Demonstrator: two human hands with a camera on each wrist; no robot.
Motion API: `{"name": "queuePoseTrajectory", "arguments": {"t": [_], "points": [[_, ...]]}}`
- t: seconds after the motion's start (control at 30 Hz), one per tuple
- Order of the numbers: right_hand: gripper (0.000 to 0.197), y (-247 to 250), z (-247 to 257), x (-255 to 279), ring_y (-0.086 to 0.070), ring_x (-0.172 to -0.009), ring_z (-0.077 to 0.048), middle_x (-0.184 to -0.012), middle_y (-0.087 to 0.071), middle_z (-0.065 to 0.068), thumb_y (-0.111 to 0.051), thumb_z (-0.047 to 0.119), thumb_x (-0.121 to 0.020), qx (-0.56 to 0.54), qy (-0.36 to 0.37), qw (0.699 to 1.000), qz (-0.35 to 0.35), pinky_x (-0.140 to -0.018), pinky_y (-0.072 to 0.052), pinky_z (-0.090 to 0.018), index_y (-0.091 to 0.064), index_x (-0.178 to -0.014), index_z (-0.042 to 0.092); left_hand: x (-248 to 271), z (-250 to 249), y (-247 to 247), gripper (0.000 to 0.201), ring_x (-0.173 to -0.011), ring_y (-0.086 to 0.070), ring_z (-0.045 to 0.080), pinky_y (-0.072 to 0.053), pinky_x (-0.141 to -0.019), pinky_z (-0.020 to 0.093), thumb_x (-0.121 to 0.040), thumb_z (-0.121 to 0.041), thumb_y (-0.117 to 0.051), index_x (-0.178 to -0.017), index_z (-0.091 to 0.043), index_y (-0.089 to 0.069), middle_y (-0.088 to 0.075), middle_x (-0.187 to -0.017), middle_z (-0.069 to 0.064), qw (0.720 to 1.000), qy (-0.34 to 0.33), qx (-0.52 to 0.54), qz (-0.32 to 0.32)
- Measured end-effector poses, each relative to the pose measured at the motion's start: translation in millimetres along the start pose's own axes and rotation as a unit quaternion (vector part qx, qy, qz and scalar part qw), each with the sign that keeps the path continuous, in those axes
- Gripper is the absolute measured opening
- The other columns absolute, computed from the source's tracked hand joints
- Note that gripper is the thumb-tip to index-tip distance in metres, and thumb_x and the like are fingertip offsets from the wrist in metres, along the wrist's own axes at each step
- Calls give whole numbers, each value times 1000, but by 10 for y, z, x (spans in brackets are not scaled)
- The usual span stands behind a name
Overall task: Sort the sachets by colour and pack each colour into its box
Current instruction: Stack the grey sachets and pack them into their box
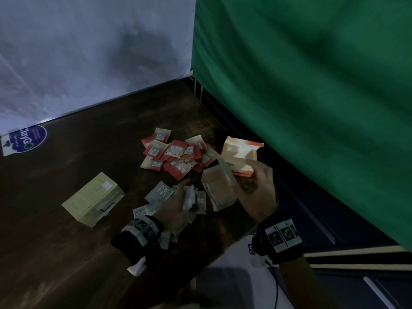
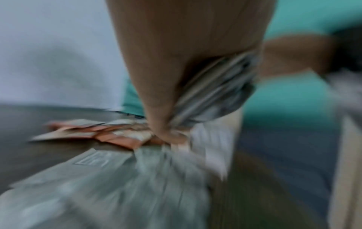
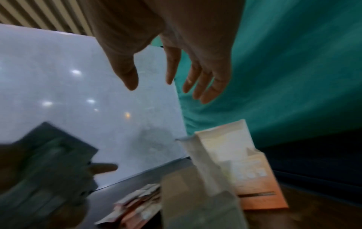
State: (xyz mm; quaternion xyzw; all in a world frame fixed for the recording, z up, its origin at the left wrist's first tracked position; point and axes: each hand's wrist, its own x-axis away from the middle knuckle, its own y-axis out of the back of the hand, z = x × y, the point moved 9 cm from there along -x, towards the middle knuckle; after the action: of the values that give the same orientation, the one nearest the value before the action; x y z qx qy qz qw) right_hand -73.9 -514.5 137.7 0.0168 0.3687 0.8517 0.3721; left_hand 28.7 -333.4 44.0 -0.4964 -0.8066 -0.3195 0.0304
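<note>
My left hand (image 1: 186, 200) grips a stack of grey sachets (image 2: 215, 89) just above more grey sachets (image 1: 159, 191) that lie loose on the dark wooden table (image 1: 66, 253). To its right stands an open grey box (image 1: 219, 189). My right hand (image 1: 256, 186) hovers over that box with straight, spread fingers (image 3: 207, 86) and holds nothing. Behind the grey box an open orange box (image 1: 242, 156) lies with its flap up. A pile of red sachets (image 1: 176, 155) sits left of the orange box. The left wrist view is badly blurred.
A pale yellow box (image 1: 93, 199) lies on its side at the left of the table. A white wall panel (image 1: 89, 52) closes the back and a green curtain (image 1: 312, 85) hangs along the right edge. A round blue sticker (image 1: 31, 139) marks the far left corner.
</note>
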Motion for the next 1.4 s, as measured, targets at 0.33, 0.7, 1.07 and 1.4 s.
{"name": "queuePoseTrajectory", "arguments": {"t": [0.33,0.7,1.07,1.4], "points": [[134,-1100,807,417,-20,-142,-17,-155,-19,-4,-90,47,-49,-2,135,941,310,-116,-19,-31,-8,-150,15,149,-240,99,41,-58,-66,15,-53,-58,26,-93,-10,-43,-65,-13,-73,-69,-67,7,858,98,503,41],[113,-1160,783,478,-22,-139,-5,-149,-24,11,-89,33,-59,-106,146,930,319,-116,-24,-31,-17,-146,28,277,-241,157,16,-86,-69,26,-56,-80,39,-84,-20,-58,-93,-12,-69,-72,-93,11,867,72,485,90],[108,-1262,343,561,-29,-130,-9,-148,-27,-2,-88,34,-60,-59,-27,925,374,-113,-31,-34,-26,-148,18,377,193,18,38,-88,-71,20,-58,-73,32,-83,6,-60,-118,-8,-55,-72,-101,8,908,132,388,81],[54,-1185,121,388,-61,-96,-12,-110,-64,-3,-83,19,-70,-149,-131,937,287,-80,-52,-25,-59,-118,11,442,345,-24,31,-92,-70,25,-51,-89,38,-89,-30,-56,-110,-9,-63,-72,-105,13,837,199,508,35]]}}
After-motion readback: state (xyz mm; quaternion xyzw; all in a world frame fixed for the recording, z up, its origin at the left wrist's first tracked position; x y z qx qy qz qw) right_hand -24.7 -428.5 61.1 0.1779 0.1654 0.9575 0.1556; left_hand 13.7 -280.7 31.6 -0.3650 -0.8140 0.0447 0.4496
